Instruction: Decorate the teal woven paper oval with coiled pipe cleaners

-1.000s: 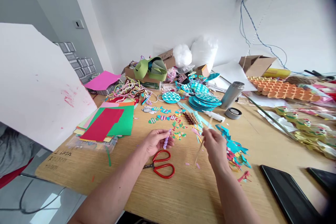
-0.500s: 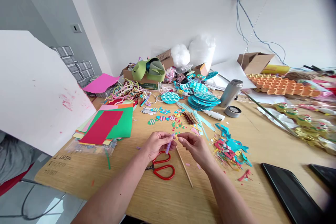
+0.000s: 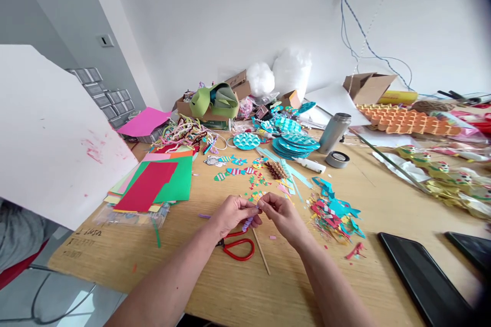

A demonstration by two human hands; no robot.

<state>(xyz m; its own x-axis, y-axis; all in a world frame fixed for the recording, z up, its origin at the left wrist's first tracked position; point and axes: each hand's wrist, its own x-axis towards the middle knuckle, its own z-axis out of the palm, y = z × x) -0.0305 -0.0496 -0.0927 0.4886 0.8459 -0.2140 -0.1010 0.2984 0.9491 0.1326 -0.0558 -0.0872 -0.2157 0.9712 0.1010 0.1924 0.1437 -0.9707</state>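
Observation:
My left hand [image 3: 231, 213] and my right hand [image 3: 281, 214] meet above the wooden table [image 3: 238, 286], both pinching a small coiled purple paper strip [image 3: 247, 223]. Its upper end is caught between the fingertips of both hands. Red-handled scissors [image 3: 237, 247] lie flat just below my left hand. A thin wooden stick [image 3: 261, 251] rests on the table beneath my right hand, free of either hand.
Stacked coloured paper sheets [image 3: 155, 184] lie to the left, a heap of paper scraps [image 3: 333, 213] to the right. Small paper fish [image 3: 238, 170], teal discs [image 3: 295, 143], a steel bottle [image 3: 332, 133] and a tape roll [image 3: 336, 159] sit further back. A dark tablet [image 3: 418, 276] lies front right.
My right hand let go of the wooden stick, which now lies on the table, and moved left to join my left hand on the purple coil.

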